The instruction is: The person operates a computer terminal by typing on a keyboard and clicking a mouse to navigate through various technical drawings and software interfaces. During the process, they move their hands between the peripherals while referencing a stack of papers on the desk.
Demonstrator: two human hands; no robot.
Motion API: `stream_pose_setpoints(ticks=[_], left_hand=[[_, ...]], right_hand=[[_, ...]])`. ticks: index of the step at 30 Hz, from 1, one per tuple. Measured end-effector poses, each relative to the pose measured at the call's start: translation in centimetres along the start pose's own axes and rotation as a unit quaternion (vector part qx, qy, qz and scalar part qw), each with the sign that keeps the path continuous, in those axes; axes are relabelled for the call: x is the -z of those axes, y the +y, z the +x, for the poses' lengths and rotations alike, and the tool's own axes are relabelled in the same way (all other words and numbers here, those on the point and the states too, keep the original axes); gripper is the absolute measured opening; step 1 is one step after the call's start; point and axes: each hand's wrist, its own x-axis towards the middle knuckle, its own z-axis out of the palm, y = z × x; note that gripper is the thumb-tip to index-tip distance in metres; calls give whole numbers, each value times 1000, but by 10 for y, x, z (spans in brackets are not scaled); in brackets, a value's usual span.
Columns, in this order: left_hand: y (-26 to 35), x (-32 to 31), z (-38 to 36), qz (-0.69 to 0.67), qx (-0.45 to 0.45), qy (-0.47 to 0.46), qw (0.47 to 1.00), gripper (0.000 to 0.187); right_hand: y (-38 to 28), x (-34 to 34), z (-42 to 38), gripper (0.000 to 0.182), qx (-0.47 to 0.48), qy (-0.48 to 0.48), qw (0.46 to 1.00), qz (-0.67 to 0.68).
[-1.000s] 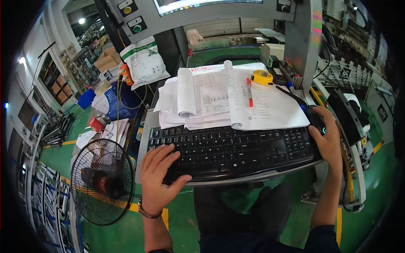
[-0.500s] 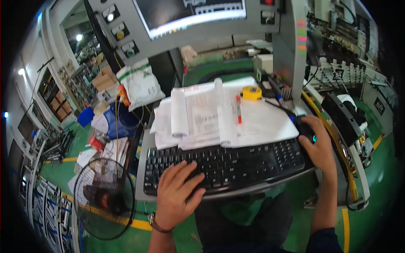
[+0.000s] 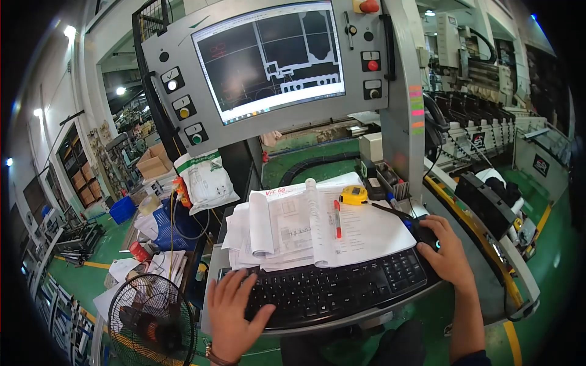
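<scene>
My left hand (image 3: 235,314) is at the left end of a black keyboard (image 3: 329,293), its fingers stretched out and the thumb held apart; it grips nothing. A black computer mouse (image 3: 426,234) with a small glowing light is under my right hand (image 3: 448,253), whose fingers wrap over it. Several paper sheets (image 3: 372,235) with curled edges lie behind the keyboard and overlap its back edge. On them rest a red pen (image 3: 337,219) and a yellow tape measure (image 3: 354,195).
Above the desk a monitor (image 3: 274,67) shows a line drawing, framed by a grey control panel (image 3: 366,79) with push buttons. A black fan (image 3: 152,323) stands at lower left. A white bag (image 3: 207,183) hangs left of the papers. Machinery (image 3: 482,134) stands at right.
The view has tilted up, showing more of the monitor. My left hand has shifted left across the keyboard to its end, thumb spread wider. My right hand stays on the mouse.
</scene>
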Motion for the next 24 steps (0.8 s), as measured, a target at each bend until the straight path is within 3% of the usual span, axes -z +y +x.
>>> stream_pose_setpoints(ticks=[4, 8, 24], left_hand=[[-33, 3, -6, -52, 67, 39, 996, 70], [-49, -1, -13, -102, 85, 20, 991, 77], [-52, -2, -16, -72, 47, -20, 996, 91]], right_hand=[[-2, 1, 0, 54, -5, -3, 1000, -8], [-3, 0, 0, 54, -8, -5, 1000, -2], [-5, 1, 0, 53, -10, -7, 1000, -7]])
